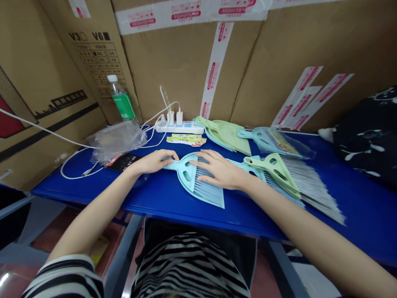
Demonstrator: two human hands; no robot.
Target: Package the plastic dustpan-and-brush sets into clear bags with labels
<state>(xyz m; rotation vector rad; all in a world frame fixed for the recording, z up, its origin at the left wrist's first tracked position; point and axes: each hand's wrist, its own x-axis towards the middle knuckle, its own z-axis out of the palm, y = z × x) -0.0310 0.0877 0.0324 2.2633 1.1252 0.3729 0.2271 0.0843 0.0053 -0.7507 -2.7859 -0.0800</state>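
Note:
A light-blue dustpan (pixel 182 178) lies on the blue table with a small hand brush (pixel 211 191) of the same colour nested in it, grey bristles facing right. My left hand (pixel 153 161) is closed on the handle end at the left, thumb and fingertips pinching it. Across the upper part of the brush rests my right hand (pixel 221 170), its fingers stretched and spread. It hides part of the bristles and the pan's far rim. Whether my left fingers hold both handles or only the dustpan's, I cannot tell.
Green and blue brushes (pixel 276 169) lie in a pile on the right. Behind are green dustpans (pixel 228 132) and a bagged blue dustpan (pixel 269 140). A power strip (pixel 189 127), plastic bags (pixel 116 140), a bottle (pixel 124 103) and a phone-like dark slab (pixel 124 162) sit left and back. Cardboard walls enclose the table.

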